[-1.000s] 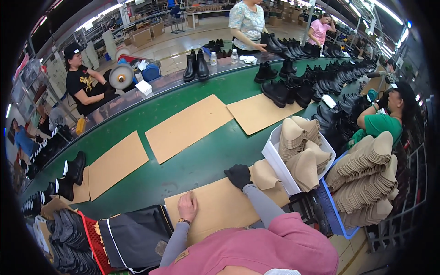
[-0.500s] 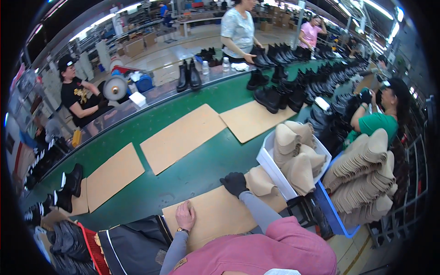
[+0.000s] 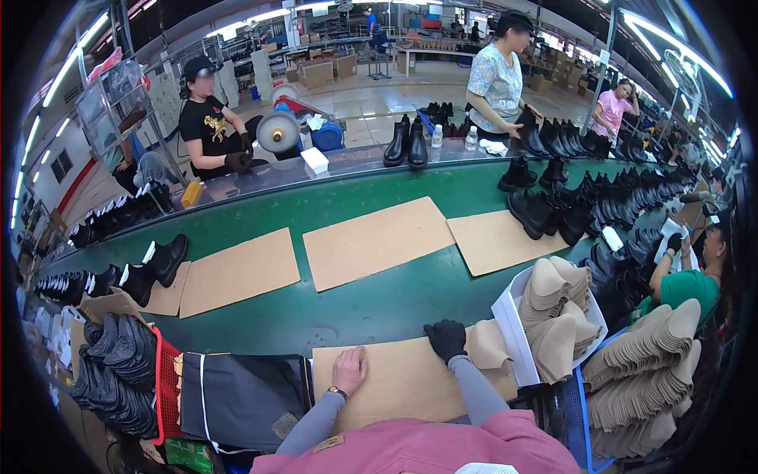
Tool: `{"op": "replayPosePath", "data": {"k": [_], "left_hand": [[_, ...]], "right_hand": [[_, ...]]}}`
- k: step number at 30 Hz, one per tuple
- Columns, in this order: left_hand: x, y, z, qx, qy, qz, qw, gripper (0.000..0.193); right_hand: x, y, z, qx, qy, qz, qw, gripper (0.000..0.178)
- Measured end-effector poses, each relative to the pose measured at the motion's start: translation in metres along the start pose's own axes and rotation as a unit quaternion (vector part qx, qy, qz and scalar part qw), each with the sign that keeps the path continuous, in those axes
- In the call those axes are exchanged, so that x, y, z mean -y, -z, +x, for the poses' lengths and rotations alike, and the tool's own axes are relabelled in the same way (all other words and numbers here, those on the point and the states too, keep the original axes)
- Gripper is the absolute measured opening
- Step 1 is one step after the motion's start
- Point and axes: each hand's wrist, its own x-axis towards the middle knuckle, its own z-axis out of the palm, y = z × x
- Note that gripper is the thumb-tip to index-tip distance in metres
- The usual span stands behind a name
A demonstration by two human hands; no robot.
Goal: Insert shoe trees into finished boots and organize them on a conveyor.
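A shoe factory hall runs back under strip lights, with a long green belt [image 3: 371, 308] curving across the view. Cardboard sheets [image 3: 377, 241] lie flat on it at intervals, and black boots [image 3: 553, 209] stand in rows along its right and far left stretches. Across the belt a person in a black shirt [image 3: 207, 130] sits by a grinder wheel [image 3: 278, 132], and another in a patterned top [image 3: 496, 79] stands handling a boot.

At the near edge lies a cardboard [image 3: 403, 379] sheet, flat on the belt in front of the person. The left hand [image 3: 350, 369], bare with a wristwatch, rests palm down on its left part, fingers spread flat and gripping nothing. The right hand [image 3: 446, 338], in a black glove, presses on the sheet's upper edge, fingers curled slightly down onto the card; whether they pinch the edge cannot be told. Just right of that glove lies a tan insert [image 3: 485, 347] on the sheet, touching or nearly touching the glove.

Further right a white bin [image 3: 509, 328] holds stacked tan inserts, and more stacks [image 3: 639, 371] fan out beyond it. Left of the sheet sits a dark bag [image 3: 241, 395] beside a red crate [image 3: 162, 379] of black pieces.
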Motion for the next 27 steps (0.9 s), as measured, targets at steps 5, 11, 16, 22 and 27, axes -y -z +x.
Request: {"op": "replayPosePath", "data": {"k": [5, 11, 16, 22, 27], "left_hand": [[-0.0019, -0.0004, 0.0012, -0.009, -0.014, -0.005, 1.000, 0.031], [0.0012, -0.0012, -0.0020, 0.009, -0.006, -0.004, 1.000, 0.032], [-0.0005, 0.0032, -0.0021, 0.005, -0.003, 0.000, 1.000, 0.032], [-0.0037, 0.0043, -0.0003, -0.003, 0.005, -0.010, 1.000, 0.031], [-0.0017, 0.0063, -0.0021, -0.002, 0.005, -0.012, 1.000, 0.031]], "right_hand": [[-0.0015, 0.0016, -0.0024, -0.001, -0.002, -0.007, 1.000, 0.046], [0.0014, 0.0042, -0.0020, 0.002, -0.008, -0.018, 1.000, 0.045], [0.0021, -0.0011, -0.0014, -0.005, -0.001, -0.017, 1.000, 0.046], [-0.0042, -0.0013, -0.0032, 0.005, -0.006, -0.011, 1.000, 0.045], [0.0005, -0.0045, -0.0009, -0.008, 0.008, -0.029, 1.000, 0.048]]}}
